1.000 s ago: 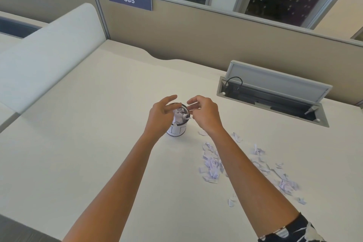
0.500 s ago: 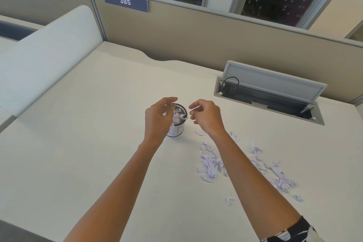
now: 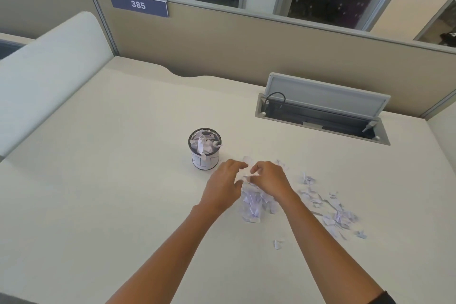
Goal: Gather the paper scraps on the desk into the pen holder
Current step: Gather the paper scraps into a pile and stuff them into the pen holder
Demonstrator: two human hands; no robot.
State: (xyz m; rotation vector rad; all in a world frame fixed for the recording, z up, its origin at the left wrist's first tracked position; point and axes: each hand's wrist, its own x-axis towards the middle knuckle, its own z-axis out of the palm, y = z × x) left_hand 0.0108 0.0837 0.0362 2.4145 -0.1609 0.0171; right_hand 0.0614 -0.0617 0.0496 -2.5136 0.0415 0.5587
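Hovering over the paper scraps, left hand and right hand curl, grasp unclear, pen holder nearby

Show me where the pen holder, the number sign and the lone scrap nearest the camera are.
pen holder [image 3: 205, 161], head view, white side wall.
number sign [image 3: 139, 4], head view, its digits.
lone scrap [image 3: 277, 244], head view, its middle.

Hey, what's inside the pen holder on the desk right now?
Crumpled white paper scraps fill the pen holder up to its black mesh rim. Whatever lies beneath them, deeper inside, is covered and can't be seen.
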